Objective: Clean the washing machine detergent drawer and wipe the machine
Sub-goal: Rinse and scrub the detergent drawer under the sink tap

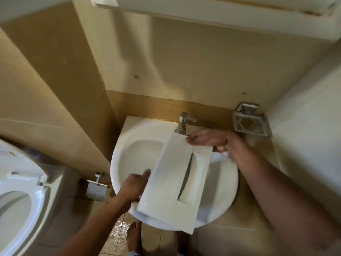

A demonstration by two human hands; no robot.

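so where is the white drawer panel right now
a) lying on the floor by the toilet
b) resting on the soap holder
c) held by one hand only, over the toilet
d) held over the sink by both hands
d: the panel is over the sink, below the tap, with the left hand on its near left edge and the right hand on its far end.

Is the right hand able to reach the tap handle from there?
Probably yes. The right hand grips the drawer's far end just beside the tap, nothing between them, but it must let go first.
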